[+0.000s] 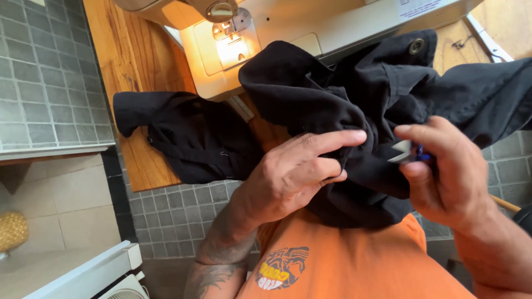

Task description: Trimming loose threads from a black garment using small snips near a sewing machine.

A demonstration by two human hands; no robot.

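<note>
Left hand (293, 177) pinches black garment (343, 105); right hand (443, 171) clamps small snips (403, 151) just beside it, blades pointing left, axis horizontal.

The sewing machine (288, 33) is cut off by the top edge. The black garment (343, 105) runs off the right edge and hides part of the snips (407, 152), whose handles sit buried in the right hand (443, 171).

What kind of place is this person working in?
Probably a home sewing corner or small tailoring spot. A sewing machine with its lamp on sits on a wooden table, black garment is bunched in the left hand, and the right hand holds small thread snips. The walls are grey tile.
</note>
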